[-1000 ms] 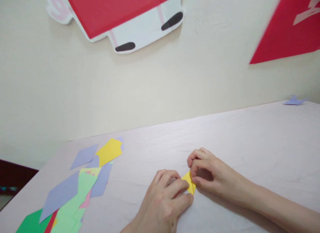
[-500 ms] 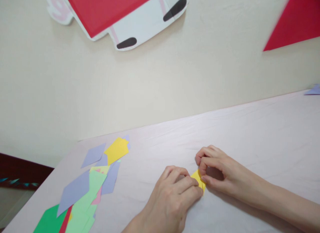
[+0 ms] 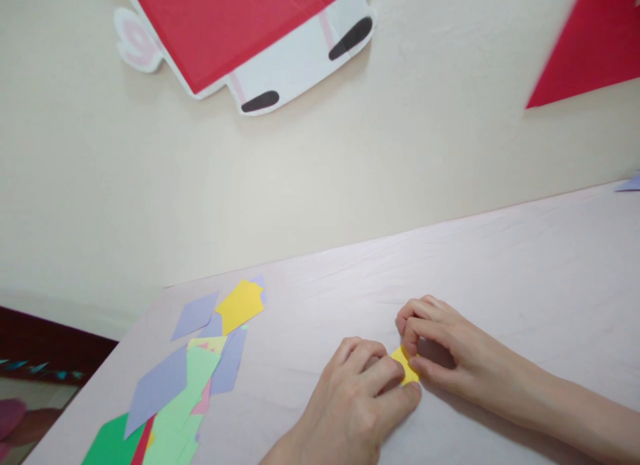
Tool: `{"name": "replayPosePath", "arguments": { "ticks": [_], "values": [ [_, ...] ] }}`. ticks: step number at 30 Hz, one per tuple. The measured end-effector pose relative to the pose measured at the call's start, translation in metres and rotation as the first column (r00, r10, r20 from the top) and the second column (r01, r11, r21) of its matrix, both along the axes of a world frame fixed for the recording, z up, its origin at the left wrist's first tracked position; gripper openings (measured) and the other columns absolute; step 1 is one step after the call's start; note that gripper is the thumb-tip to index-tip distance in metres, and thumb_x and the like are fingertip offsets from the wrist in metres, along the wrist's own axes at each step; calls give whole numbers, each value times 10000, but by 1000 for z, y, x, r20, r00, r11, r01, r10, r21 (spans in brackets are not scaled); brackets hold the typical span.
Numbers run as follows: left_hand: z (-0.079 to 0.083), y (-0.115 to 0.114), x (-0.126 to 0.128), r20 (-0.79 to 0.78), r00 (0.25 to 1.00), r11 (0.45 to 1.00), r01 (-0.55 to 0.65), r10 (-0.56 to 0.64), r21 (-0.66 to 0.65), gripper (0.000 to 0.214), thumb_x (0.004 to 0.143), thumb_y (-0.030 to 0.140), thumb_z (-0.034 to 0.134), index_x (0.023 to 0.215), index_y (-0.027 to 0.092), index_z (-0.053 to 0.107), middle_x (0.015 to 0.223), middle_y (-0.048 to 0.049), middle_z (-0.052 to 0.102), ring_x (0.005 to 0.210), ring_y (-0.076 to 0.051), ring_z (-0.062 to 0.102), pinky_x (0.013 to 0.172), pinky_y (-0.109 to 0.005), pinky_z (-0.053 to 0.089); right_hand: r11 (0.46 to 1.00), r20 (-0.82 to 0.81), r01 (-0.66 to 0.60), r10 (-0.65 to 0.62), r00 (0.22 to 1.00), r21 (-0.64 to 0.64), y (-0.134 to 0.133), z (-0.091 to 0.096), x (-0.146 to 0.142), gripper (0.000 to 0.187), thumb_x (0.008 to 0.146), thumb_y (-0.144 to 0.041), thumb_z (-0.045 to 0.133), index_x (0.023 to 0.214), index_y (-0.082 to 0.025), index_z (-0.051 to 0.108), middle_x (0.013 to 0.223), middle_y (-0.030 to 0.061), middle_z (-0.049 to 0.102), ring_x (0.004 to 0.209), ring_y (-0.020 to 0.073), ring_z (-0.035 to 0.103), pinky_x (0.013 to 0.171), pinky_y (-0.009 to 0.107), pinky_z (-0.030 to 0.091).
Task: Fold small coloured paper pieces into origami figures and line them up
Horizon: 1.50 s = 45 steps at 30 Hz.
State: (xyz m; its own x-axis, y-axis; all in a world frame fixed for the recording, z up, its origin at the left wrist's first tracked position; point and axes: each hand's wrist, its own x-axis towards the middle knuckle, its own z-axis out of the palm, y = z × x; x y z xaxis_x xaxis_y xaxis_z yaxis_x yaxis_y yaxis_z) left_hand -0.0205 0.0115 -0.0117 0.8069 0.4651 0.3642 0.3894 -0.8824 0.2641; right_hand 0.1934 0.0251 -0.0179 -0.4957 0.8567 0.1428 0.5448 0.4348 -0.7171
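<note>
A small folded yellow paper piece lies on the pale table, pinched between both hands. My left hand comes in from the bottom edge, its fingers curled and its thumb pressed against the paper's left side. My right hand reaches in from the right, with fingertips closed on the paper's right side. Most of the paper is hidden under the fingers.
A loose spread of coloured paper sheets in lilac, green, yellow and pink lies at the table's left end. A red and white paper decoration and a red sheet hang on the cream wall. A lilac scrap sits at the far right.
The view has shifted, so everything sits slightly further right in frame. Both hands stay pinched on the yellow paper, working it with small finger movements.
</note>
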Motion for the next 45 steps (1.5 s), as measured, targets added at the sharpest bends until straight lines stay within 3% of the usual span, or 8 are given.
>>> {"name": "replayPosePath", "arguments": {
  "ticks": [11,23,29,33,40,45],
  "values": [
    [0,1,-1,-9,1000,999,16,-16,29,331,1047,291,291,1109,167,591,936,-35,664,898,-176,521,819,-326,385,1000,-11,-26,26,1000,4,2,-1,0,233,808,4,501,833,-213,583,951,27,575,941,206,502,820,350,419],
    [-2,0,1,-39,999,1000,-10,11,20,249,1020,269,387,1070,184,616,876,-25,632,899,-168,529,820,-321,405,1000,-20,-23,23,1000,4,0,3,0,219,820,-15,505,823,-215,595,954,39,587,944,219,524,820,362,438],
    [1,0,3,-6,1000,999,11,-11,36,248,1023,228,375,1053,155,611,1176,-73,648,1036,-171,544,870,-308,438,1000,-8,-29,29,1000,7,1,2,0,196,834,-30,515,825,-210,589,959,39,585,951,219,514,833,372,428],
    [0,2,3,-8,998,998,60,-60,-17,236,1029,245,382,1071,139,589,1148,-64,671,1098,-166,552,909,-300,447,1000,-4,-28,28,1000,0,1,3,0,197,831,-23,503,847,-211,562,938,32,584,941,216,512,834,375,424],
    [-3,3,4,39,999,998,29,-26,-64,210,1020,232,410,1015,167,610,1079,-35,697,1039,-132,610,882,-263,485,999,-35,37,-38,999,-27,-10,1,-1,347,714,-11,533,982,-227,498,1031,42,570,976,228,508,849,387,439],
    [-1,0,4,51,999,999,16,-14,-37,252,1029,218,376,986,161,617,1089,-61,706,1037,-148,631,850,-270,516,998,-2,71,-71,997,0,-14,2,-5,366,672,-10,515,969,-224,502,1013,49,574,963,242,511,834,404,442]
  ]
}}
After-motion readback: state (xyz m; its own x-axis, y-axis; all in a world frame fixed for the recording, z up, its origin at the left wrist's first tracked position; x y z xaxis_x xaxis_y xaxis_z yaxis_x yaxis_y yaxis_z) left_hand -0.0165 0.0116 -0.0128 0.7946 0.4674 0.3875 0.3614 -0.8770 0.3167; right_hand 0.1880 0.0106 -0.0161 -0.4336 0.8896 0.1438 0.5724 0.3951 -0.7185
